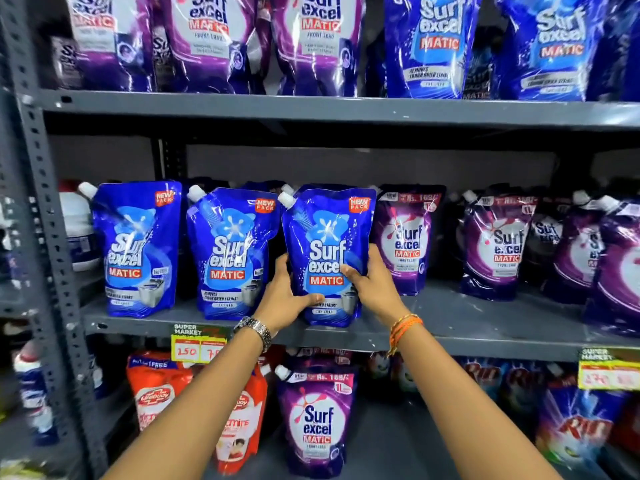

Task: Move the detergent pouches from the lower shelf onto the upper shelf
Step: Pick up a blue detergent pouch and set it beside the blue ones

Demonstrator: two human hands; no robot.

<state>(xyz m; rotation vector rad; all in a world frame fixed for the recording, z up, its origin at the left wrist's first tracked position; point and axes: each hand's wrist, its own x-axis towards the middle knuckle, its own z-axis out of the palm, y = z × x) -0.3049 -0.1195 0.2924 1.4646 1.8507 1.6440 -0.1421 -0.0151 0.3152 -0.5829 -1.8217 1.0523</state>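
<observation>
A blue Surf Excel Matic pouch (327,237) stands upright on the middle grey shelf (450,327), white spout at its top left. My left hand (284,296) grips its lower left edge and my right hand (372,285) grips its lower right edge. Two more blue pouches (138,247) (232,251) stand to its left on the same shelf. Purple Surf Excel pouches (407,237) (495,244) stand to its right. The upper shelf (311,109) carries large purple pouches (207,39) and large blue pouches (436,43).
A perforated grey upright (45,237) frames the rack's left side. White bottles (78,230) stand at the far left. The bottom shelf holds red Lifebuoy pouches (156,389), a purple Surf pouch (317,420) and Rin pouches (578,424). Yellow price tags (197,344) (607,370) hang on the shelf edges.
</observation>
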